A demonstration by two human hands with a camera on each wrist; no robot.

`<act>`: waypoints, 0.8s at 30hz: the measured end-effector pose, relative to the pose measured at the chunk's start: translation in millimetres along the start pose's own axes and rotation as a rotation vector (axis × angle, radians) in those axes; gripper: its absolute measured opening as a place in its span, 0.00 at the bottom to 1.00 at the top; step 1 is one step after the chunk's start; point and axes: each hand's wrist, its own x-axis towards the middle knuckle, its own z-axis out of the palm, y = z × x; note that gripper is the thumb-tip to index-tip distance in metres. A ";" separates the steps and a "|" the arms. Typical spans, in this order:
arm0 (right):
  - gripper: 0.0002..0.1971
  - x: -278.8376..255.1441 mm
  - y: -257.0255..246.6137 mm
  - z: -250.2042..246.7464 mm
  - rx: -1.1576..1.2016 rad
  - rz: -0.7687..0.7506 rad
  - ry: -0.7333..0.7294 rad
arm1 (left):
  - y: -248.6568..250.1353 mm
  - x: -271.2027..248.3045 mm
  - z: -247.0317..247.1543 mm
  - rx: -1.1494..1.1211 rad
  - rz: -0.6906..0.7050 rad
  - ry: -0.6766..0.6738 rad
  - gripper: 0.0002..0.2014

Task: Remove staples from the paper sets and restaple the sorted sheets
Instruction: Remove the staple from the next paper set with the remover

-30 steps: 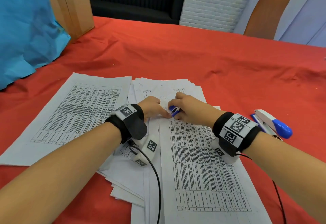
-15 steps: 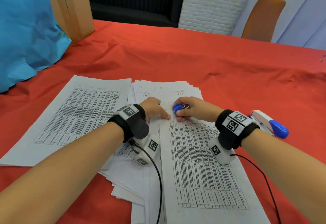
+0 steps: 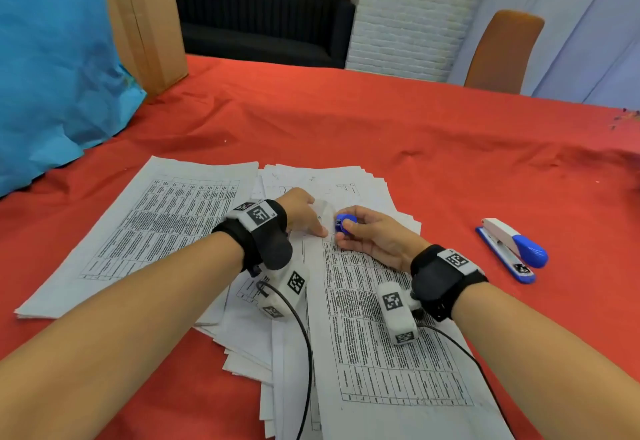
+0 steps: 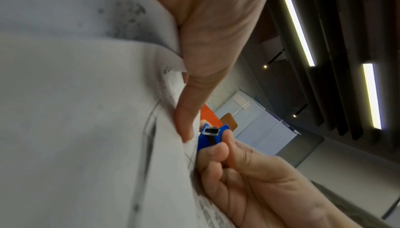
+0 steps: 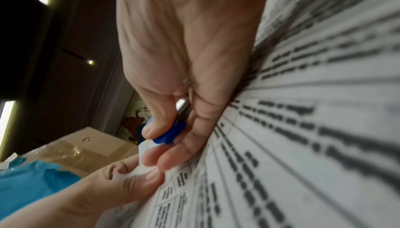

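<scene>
A printed paper set (image 3: pixel 381 335) lies on top of fanned loose sheets in the middle of the red table. My left hand (image 3: pixel 313 219) pinches the set's lifted top-left corner (image 3: pixel 323 209); the right wrist view shows that white corner (image 5: pixel 129 171) between its thumb and finger. My right hand (image 3: pixel 348 233) pinches a small blue staple remover (image 3: pixel 346 223) between thumb and fingers, just right of that corner. In the left wrist view the remover's (image 4: pixel 211 135) metal mouth faces the paper edge beside my left finger (image 4: pixel 186 117). The staple itself is not visible.
A blue and white stapler (image 3: pixel 512 249) lies on the cloth to the right of my right wrist. A second neat stack of printed sheets (image 3: pixel 156 224) lies to the left. A blue bag (image 3: pixel 52 58), a cardboard box (image 3: pixel 145 23) and an orange chair (image 3: pixel 502 51) stand at the table's far sides.
My right hand has rolled and drawn slightly right, bringing the blue staple remover out from over the corner into plain sight. My left hand has stayed on the corner.
</scene>
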 end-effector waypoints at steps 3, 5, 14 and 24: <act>0.07 -3.9 2.4 -10.1 0.202 -0.079 0.086 | -14.8 0.1 -2.6 0.080 -0.027 -0.011 0.38; 0.08 -6.9 3.2 -22.4 0.268 -0.090 0.120 | -22.7 0.5 -4.4 0.075 -0.009 -0.063 0.36; 0.07 -20.2 -46.0 12.3 -0.313 -0.241 0.001 | 27.4 -20.9 -13.1 -0.771 0.074 -0.167 0.18; 0.20 -3.6 -68.9 15.4 -1.489 -0.483 0.108 | 21.1 -10.6 9.1 -1.263 -0.233 -0.216 0.15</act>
